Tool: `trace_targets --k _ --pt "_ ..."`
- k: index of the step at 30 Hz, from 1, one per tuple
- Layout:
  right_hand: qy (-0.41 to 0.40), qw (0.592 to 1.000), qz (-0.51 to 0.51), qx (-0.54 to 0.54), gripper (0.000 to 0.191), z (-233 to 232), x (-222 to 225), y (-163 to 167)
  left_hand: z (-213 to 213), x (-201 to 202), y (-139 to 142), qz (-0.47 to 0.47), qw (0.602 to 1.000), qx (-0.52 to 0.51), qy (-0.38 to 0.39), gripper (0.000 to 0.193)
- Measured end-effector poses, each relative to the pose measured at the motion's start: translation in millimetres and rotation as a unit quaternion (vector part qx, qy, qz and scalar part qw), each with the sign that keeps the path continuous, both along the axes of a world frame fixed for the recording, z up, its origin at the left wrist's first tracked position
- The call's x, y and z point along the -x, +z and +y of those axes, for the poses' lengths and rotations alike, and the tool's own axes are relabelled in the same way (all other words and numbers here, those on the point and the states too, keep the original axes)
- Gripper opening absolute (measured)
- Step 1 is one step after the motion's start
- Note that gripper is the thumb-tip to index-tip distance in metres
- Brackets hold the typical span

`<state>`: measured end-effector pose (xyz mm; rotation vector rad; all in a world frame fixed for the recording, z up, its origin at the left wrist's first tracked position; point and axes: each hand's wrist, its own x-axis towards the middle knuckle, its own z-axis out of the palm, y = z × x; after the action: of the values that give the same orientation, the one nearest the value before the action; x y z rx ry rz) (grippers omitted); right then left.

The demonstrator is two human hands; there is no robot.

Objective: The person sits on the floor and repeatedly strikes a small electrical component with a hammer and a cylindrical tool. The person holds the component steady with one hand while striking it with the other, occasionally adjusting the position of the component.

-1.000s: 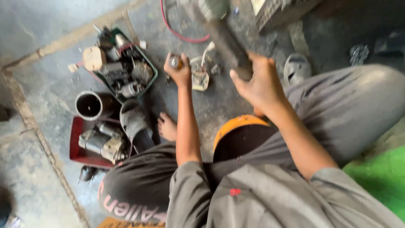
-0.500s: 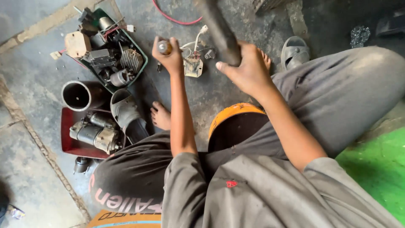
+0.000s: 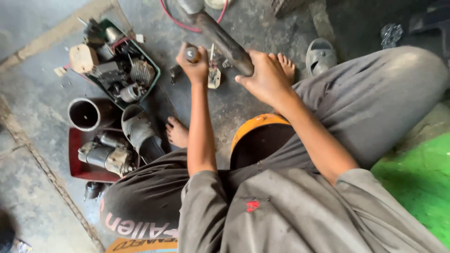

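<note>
A: Above the orange stool (image 3: 253, 124), what's each hand doing?
B: Left hand (image 3: 194, 65) fisted round a small metal-tipped tool (image 3: 191, 53), upright. Right hand (image 3: 267, 79) closed on a dark hammer handle (image 3: 225, 40), just right of the tool.
A: Under them?
B: Small white part (image 3: 214, 77) on the floor. Green tray (image 3: 152, 70) of motor parts left of the stool, grey sandal (image 3: 140, 133) too.

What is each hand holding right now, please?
Left hand: closed around a small metal cylinder.
Right hand: closed on a long dark handle.
</note>
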<state>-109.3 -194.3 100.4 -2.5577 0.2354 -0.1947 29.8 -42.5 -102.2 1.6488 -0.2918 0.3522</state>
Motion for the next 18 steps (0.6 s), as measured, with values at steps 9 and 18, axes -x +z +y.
trace_targets --k 9,18 --pt "0.103 0.885 -0.292 -0.347 0.041 25.7 19.0 96.6 -18.6 7.5 26.6 0.007 0.999 -0.003 -0.031 0.026" --pt "-0.075 0.976 -0.172 -0.113 0.03 -16.8 43.6 -31.9 -13.3 8.6 17.9 -0.005 1.0 0.007 -0.005 0.023"
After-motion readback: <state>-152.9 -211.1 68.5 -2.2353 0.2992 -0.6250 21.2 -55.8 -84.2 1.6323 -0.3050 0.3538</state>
